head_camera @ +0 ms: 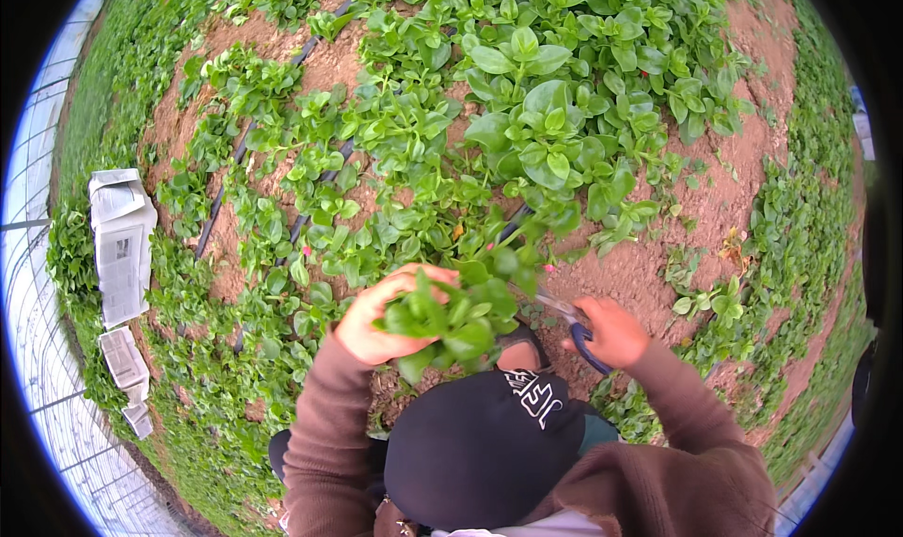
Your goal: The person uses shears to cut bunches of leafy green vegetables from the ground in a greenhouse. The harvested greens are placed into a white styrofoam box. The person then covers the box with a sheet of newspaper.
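My left hand point(377, 322) is wrapped around a bunch of leafy green cuttings point(455, 325), whose thick oval leaves hide some of the fingers. In my right hand point(614, 332) is a pair of scissors with dark blue handles point(584, 343). Their metal blades point(554, 301) point up and left toward the bunch, and the tips are partly covered by leaves. Just beyond both hands grows a bed of low, fleshy-leaved plants point(416, 124), with a few small pink flowers point(489, 246) among them.
Black drip irrigation hoses point(300, 219) run between the plants over reddish soil point(621, 276). Newspaper sheets point(123, 255) lie over greens at the left, near the greenhouse's plastic wall point(42, 177). My knee in dark cloth point(465, 459) and a shoe point(522, 346) are close below my hands.
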A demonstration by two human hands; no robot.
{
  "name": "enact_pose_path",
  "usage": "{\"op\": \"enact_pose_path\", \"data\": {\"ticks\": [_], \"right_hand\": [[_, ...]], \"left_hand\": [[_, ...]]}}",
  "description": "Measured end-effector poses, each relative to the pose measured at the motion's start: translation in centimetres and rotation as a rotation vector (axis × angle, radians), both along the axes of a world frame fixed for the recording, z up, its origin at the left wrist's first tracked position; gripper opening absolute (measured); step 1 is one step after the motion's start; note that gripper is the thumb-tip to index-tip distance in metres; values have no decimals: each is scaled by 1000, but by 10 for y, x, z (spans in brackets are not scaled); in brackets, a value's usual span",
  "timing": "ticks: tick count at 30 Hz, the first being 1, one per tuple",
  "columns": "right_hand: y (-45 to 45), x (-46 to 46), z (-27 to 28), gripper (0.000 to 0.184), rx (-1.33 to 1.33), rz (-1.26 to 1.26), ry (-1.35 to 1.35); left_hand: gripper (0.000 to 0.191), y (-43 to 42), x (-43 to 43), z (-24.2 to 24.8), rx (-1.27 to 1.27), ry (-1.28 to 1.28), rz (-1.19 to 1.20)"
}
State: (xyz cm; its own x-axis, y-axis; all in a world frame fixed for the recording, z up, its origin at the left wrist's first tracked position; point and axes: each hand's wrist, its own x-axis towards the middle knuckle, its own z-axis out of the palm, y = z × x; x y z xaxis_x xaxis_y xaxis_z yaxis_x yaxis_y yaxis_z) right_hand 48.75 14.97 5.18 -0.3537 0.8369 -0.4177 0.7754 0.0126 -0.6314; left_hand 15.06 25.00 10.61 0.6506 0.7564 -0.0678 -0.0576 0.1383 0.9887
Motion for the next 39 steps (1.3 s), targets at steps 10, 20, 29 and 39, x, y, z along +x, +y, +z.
{"op": "enact_pose_path", "data": {"ticks": [10, 20, 29, 39], "right_hand": [[34, -7, 24, 49, -627, 42, 451], [30, -140, -33, 54, -417, -158, 868], [47, -205, -55, 50, -703, -565, 1226], [82, -200, 12, 61, -401, 29, 1119]], "left_hand": [[39, -69, -103, 22, -567, -553, 690], [31, -156, -93, -23, -764, -794, 1222], [43, -160, -64, 1, -869, -660, 1053], [54, -102, -112, 29, -621, -179, 686]]}}
